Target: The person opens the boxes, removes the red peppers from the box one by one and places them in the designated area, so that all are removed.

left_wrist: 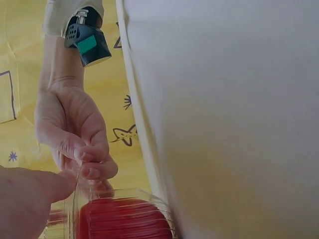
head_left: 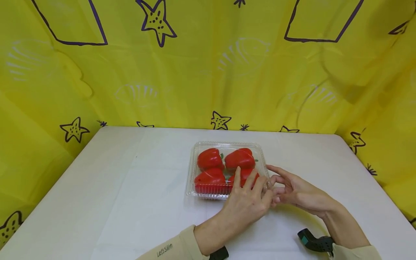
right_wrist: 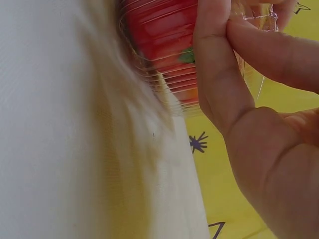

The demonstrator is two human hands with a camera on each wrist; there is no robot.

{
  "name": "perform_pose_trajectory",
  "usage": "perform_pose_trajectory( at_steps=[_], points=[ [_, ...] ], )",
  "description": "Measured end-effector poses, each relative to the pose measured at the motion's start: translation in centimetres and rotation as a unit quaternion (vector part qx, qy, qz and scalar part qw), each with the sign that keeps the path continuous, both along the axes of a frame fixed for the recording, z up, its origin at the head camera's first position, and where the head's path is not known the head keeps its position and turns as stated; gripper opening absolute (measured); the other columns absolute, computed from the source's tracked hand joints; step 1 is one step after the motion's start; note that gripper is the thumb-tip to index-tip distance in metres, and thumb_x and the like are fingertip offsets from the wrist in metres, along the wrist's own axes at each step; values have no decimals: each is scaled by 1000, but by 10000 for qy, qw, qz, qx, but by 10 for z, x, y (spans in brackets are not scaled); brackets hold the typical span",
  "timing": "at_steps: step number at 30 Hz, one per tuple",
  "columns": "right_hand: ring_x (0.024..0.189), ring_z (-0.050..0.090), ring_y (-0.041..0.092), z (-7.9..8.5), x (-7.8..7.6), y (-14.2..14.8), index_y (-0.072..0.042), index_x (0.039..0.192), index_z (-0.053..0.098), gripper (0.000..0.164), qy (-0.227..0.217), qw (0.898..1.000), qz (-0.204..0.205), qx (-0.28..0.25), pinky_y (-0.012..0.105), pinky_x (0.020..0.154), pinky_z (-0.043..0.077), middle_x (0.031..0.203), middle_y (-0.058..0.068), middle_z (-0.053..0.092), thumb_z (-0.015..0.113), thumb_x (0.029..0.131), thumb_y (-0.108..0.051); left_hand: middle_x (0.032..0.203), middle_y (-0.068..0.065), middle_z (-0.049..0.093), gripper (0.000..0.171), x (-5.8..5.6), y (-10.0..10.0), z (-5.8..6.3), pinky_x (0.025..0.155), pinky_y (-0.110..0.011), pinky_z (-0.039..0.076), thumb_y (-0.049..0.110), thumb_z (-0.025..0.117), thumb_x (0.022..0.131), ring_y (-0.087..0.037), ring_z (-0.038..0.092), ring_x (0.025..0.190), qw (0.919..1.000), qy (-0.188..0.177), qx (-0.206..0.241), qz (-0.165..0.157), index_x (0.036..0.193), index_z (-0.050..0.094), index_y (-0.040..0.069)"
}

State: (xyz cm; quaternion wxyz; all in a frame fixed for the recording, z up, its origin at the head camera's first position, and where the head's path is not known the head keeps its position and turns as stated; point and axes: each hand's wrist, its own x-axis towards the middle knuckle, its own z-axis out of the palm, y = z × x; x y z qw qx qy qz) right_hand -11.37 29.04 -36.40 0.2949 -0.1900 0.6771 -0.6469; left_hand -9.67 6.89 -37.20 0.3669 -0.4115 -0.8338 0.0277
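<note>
A clear plastic clamshell box [head_left: 189, 177] with a ribbed wall lies on the white table, its lid down over several red bell peppers [head_left: 209, 159]. My left hand [head_left: 248, 200] rests on the lid's front right part with its fingers spread and fairly straight, its thumb by the right rim. From the right, my right hand [head_left: 302, 193] pinches that rim between thumb and curled fingers. In the left wrist view, the right hand's fingertips [left_wrist: 94, 162] meet at the box's edge, close to the left thumb [left_wrist: 55, 186]. A green stem [right_wrist: 187, 55] shows through the ribbed wall in the right wrist view.
The white table [head_left: 146, 216] extends around the box on all sides. A yellow patterned curtain [head_left: 195, 72] hangs behind it and along both sides. A black wrist camera [head_left: 315, 241] sits under the right wrist, near the tabletop.
</note>
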Motion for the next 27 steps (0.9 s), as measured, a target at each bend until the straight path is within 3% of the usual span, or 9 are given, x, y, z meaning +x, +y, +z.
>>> perform_pose_trajectory(
  at_steps=[6, 13, 22, 27],
  points=[
    [97, 66, 18, 2, 1, -5, -6, 157, 2, 90, -15, 9995, -175, 281, 31, 89, 58, 125, 12, 50, 61, 91, 4, 118, -1, 66, 27, -1, 0, 0, 94, -61, 52, 41, 61, 97, -26, 63, 119, 9986, -117, 488, -164, 117, 72, 26],
    [106, 67, 25, 2, 2, -10, -8, 158, 4, 90, 26, 9979, -322, 569, 30, 94, 56, 144, 19, 40, 63, 91, 0, 122, 3, 63, 21, 2, -2, 4, 96, -62, 51, 36, 61, 97, -25, 61, 123, 9985, -481, -235, -97, 112, 74, 28],
    [109, 67, 20, 0, 3, -9, -4, 158, 0, 89, 57, 9991, -200, 370, 28, 94, 56, 143, 6, 44, 60, 93, 1, 122, 2, 63, 22, 1, 0, 2, 93, -55, 55, 32, 56, 100, -26, 64, 121, 9992, -85, -363, -143, 108, 73, 19],
    [105, 65, 19, 1, 4, -9, -7, 159, 1, 90, 124, 9978, -260, 601, 27, 95, 55, 139, 13, 43, 62, 92, -1, 118, 3, 63, 20, -1, 1, 5, 93, -53, 56, 34, 59, 99, -24, 64, 120, 9996, -83, -122, -259, 102, 71, 18]
  ],
)
